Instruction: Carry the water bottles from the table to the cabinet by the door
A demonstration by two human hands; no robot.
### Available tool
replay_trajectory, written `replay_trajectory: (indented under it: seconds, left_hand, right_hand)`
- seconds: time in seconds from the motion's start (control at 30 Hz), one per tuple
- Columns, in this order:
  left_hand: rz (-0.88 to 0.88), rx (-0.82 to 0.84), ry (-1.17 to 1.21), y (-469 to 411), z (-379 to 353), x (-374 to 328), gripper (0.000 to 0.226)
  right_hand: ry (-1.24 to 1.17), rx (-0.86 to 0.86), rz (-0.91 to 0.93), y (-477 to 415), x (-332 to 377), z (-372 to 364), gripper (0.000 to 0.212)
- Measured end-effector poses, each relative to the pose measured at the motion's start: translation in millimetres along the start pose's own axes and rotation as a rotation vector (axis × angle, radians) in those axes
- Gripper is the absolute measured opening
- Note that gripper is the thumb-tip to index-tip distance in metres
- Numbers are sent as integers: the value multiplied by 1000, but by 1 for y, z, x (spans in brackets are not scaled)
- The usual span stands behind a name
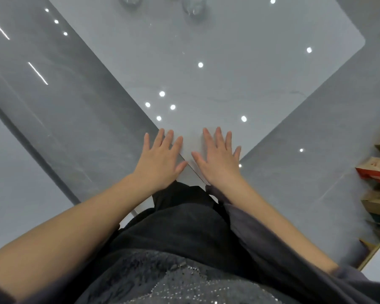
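Observation:
A glossy white table (217, 69) fills the middle of the head view, one corner pointing at me. My left hand (160, 157) and my right hand (217, 156) are stretched out flat over that near corner, palms down, fingers apart, holding nothing. At the far top edge two clear water bottles show only in part, blurred: one (130, 1) to the left and one (194, 7) to the right. They stand far beyond both hands.
Shiny grey floor tiles (59, 95) lie to the left and right of the table. At the right edge stand stacked cardboard boxes (375, 174), one red and orange, beside a wooden edge. My dark clothing fills the bottom of the view.

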State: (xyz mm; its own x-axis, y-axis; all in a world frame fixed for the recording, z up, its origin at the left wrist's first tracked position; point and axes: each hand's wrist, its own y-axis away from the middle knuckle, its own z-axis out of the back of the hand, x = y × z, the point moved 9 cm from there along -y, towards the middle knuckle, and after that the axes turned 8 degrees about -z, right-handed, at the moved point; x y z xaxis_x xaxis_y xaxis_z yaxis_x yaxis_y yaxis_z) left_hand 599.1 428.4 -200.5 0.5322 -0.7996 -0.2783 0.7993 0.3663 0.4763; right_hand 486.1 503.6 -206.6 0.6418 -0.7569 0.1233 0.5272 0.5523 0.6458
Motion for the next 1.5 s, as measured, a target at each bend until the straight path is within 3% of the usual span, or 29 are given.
replay_trajectory:
  seconds: [0.43,0.63,0.8,1.03,1.3,1.5]
  left_hand:
    - [50,-38,86,-91,98,138,66]
    - [-38,-61,79,-138,141,201,63]
    - [-127,-34,69,-175,174,254,64]
    - [-160,-148,306,-215,216,304,64]
    - [-240,-231,702,-248,244,305,68]
    - [-255,-194,701,-257,246,309,62]
  right_hand:
    - [-125,-22,-57,-100,104,86,69]
    - [-209,-15,-173,-139,140,102,70]
    - [-428,-49,-291,-169,178,122,71]
    - [-988,-397,-519,-205,174,161,81]
    - [-1265,-651,-617,-234,159,179,91]
    - [-1369,-763,-585,-247,151,192,83]
